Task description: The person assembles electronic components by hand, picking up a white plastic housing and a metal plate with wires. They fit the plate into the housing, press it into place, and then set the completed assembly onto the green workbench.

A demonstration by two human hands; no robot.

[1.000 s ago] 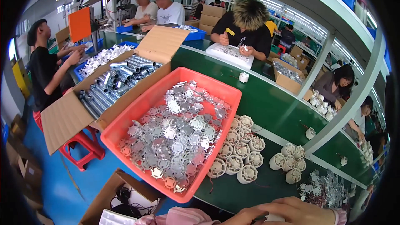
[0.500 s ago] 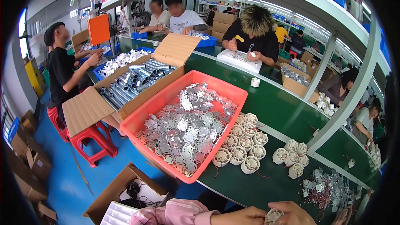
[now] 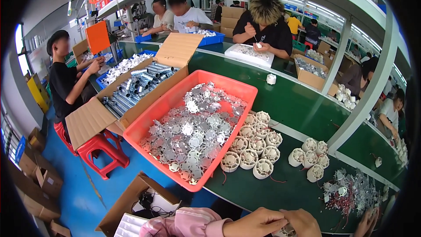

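Observation:
At the lower edge, my left hand (image 3: 258, 222), coming from a pink sleeve, and my right hand (image 3: 303, 224) meet around a cream round plastic housing (image 3: 287, 231). Both hands are closed on it, and their fingers cover much of it. Similar cream housings (image 3: 248, 158) with ribbed insides stand in a cluster beyond my hands, some trailing thin red wires. A smaller group of housings (image 3: 315, 173) stands to the right. Left of them, a red-orange tray (image 3: 189, 183) holds a heap of flat silver metal plates (image 3: 188, 131).
A pile of small metal parts with red wires (image 3: 348, 193) lies at right, with another person's hand (image 3: 367, 221) beside it. An open carton (image 3: 147, 94) of metal tubes stands beyond the tray. A pale post (image 3: 362, 83) rises at right. Co-workers sit across the green bench.
My hands have drawn closer over the housing, hiding more of it. The view has shifted slightly. Across the bench, a co-worker's hand has risen above the white tray.

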